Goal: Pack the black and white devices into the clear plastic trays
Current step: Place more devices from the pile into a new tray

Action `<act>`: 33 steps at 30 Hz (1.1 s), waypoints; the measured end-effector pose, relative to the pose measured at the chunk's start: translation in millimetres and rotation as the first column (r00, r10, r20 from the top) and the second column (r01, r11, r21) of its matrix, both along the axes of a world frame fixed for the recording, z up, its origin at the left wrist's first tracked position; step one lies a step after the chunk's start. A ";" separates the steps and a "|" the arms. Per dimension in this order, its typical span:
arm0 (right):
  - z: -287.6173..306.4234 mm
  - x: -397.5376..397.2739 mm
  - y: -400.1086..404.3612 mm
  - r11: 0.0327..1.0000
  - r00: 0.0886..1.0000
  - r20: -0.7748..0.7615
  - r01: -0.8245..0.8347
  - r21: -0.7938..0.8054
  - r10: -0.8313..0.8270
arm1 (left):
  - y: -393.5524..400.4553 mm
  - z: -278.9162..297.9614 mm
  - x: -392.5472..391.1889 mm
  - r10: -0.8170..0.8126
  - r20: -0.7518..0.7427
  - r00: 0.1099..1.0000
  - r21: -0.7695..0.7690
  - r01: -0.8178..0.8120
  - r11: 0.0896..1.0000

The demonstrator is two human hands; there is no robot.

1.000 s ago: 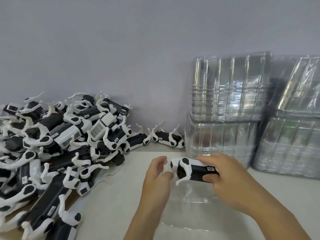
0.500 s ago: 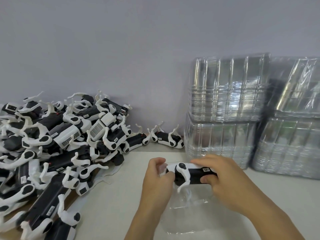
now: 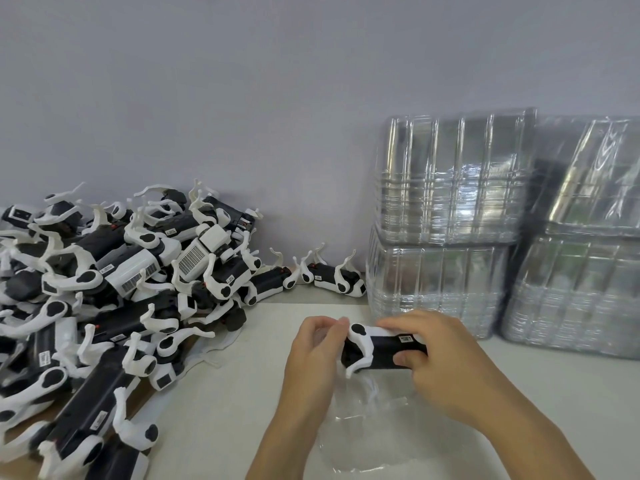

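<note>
Because it must seat squarely, we grip the black-and-white plastic device (image 3: pixel 381 348) with left hand (image 3: pixel 313 355) and right hand (image 3: pixel 440 362) above the clear plastic tray (image 3: pixel 374 441).

Matt black and smooth white plastic is seen on the piled devices (image 3: pixel 114 306) at left. Glossy, ribbed clear plastic is noted on the stacked trays (image 3: pixel 450 220) at right. The worktop (image 3: pixel 221 410) appears smooth, matt off-white.

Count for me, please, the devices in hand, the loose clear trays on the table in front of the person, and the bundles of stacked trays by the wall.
Device in hand: 1
Loose clear tray: 1
Tray bundles: 4
Total: 6
</note>
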State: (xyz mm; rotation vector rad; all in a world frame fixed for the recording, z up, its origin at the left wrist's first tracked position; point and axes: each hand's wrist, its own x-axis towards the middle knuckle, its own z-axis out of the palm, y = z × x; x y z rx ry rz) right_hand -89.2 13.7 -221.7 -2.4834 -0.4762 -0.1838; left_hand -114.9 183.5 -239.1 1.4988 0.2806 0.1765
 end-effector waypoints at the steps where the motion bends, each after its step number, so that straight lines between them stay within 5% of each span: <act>1: -0.1 -0.4 0.2 1.000 1.000 0.004 -0.001 -0.010 0.001 | -0.2 -1.0 0.7 -0.005 0.010 1.000 0.001 0.005 1.000; 33: -6.4 0.3 8.8 0.998 0.996 0.075 0.046 -0.053 -0.042 | -1.6 -8.2 9.0 0.056 -0.089 0.994 -0.113 -0.066 0.991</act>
